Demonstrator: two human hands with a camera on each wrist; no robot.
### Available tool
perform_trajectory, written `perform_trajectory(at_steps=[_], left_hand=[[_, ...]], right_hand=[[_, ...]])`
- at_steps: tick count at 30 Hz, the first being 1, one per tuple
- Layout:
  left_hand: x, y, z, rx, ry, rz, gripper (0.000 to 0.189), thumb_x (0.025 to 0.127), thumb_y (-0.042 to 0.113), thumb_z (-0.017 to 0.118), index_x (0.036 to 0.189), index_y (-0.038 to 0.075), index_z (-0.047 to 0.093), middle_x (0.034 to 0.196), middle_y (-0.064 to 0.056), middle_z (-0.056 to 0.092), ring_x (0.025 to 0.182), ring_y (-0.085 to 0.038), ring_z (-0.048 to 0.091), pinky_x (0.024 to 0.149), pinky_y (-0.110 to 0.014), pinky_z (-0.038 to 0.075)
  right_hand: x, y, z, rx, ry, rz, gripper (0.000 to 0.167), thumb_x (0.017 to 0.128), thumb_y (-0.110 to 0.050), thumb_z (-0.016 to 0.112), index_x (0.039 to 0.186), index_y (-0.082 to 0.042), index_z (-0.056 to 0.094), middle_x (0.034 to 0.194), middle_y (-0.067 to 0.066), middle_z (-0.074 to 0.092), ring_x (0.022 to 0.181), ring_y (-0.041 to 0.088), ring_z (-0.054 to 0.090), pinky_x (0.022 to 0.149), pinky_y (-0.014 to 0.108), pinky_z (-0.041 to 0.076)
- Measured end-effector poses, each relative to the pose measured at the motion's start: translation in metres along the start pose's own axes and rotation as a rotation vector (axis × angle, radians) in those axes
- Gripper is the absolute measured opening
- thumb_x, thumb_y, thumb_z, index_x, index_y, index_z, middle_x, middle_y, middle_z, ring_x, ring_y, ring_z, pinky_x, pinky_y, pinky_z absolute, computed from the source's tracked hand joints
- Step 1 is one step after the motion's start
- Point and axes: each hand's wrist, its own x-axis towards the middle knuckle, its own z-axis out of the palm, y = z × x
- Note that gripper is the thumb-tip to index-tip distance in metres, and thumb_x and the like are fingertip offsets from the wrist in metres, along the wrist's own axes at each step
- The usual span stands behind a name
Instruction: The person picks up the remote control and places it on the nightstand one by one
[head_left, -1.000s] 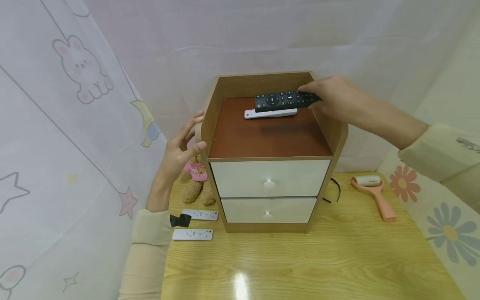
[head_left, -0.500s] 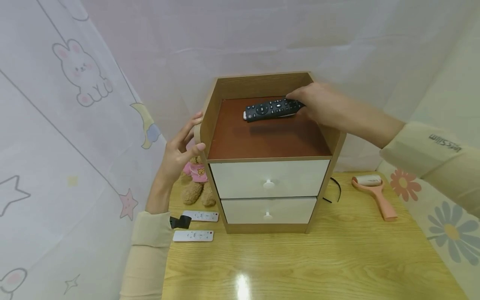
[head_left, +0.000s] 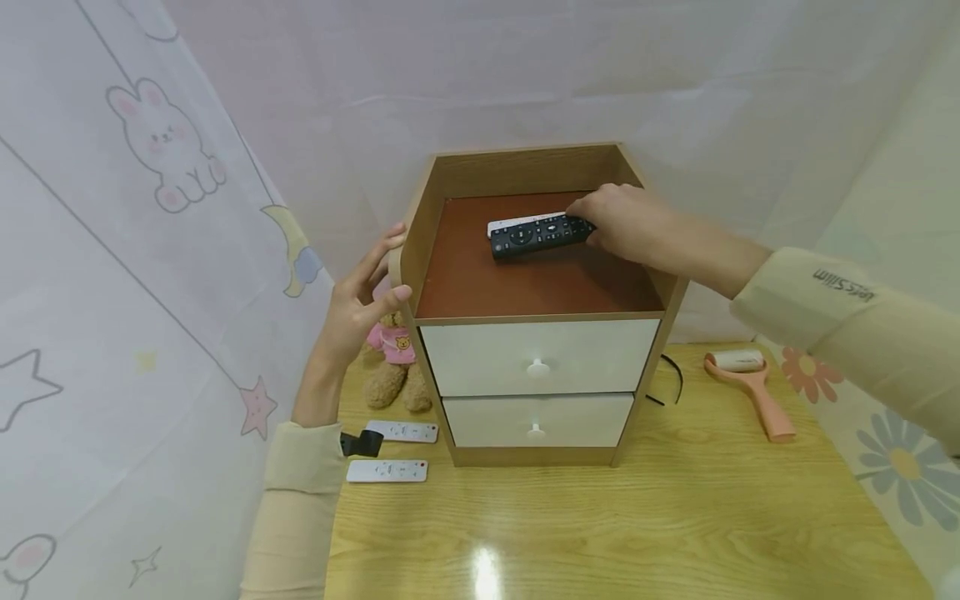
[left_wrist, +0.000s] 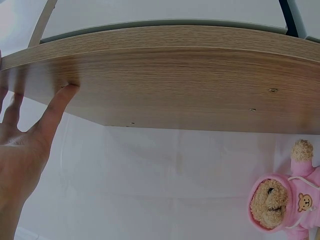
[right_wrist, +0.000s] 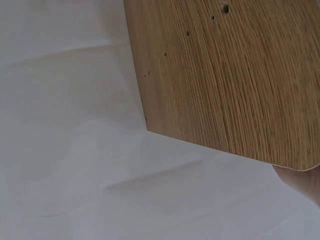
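While the right hand grips a remote, the left touches wood.

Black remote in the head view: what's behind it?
Behind the black remote, a strip of a white remote shows; the rest is covered by the black remote and right hand.

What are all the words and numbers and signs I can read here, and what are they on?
"Slim", it seems: on the right sleeve; the letters before it are too blurred.
Black remote: button marks, too small to read.
White remotes: tiny marks, too small to read.
Pink shirt: a bear picture, no words that I can see.
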Motion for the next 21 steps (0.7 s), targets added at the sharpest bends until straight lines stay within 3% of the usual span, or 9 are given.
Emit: perform_trajectory(at_steps=[7, 12, 21], left_hand=[[-0.001, -0.002, -0.002, -0.009, 0.004, -0.009, 0.057, 0.091, -0.005, 0.059, 0.145, 0.007, 0.043, 0.155, -0.006, 0.031, 0.137, -0.033, 0.036, 0.084, -0.031, 0.055], [0.001, -0.001, -0.001, -0.002, -0.001, 0.018, 0.057, 0.091, -0.004, 0.060, 0.144, 0.005, 0.043, 0.155, -0.007, 0.031, 0.138, -0.033, 0.035, 0.087, -0.030, 0.054], [0.001, -0.002, -0.001, -0.006, -0.005, 0.029, 0.056, 0.091, -0.002, 0.061, 0.144, 0.004, 0.043, 0.155, -0.008, 0.031, 0.138, -0.033, 0.035, 0.090, -0.031, 0.052]], right_hand=[[0.008, -0.005, 0.005, -0.017, -0.019, 0.027, 0.038, 0.083, 0.002, 0.071, 0.121, 0.005, 0.062, 0.114, 0.023, 0.065, 0.104, 0.040, 0.061, 0.085, 0.052, 0.051], [0.009, -0.006, 0.010, -0.040, -0.050, 0.062, 0.038, 0.086, -0.002, 0.069, 0.123, 0.005, 0.060, 0.114, 0.026, 0.064, 0.104, 0.040, 0.062, 0.082, 0.052, 0.052], [0.007, -0.001, 0.024, -0.059, -0.014, -0.001, 0.021, 0.087, 0.003, 0.065, 0.106, 0.010, 0.060, 0.099, 0.027, 0.066, 0.093, 0.039, 0.065, 0.077, 0.049, 0.054]])
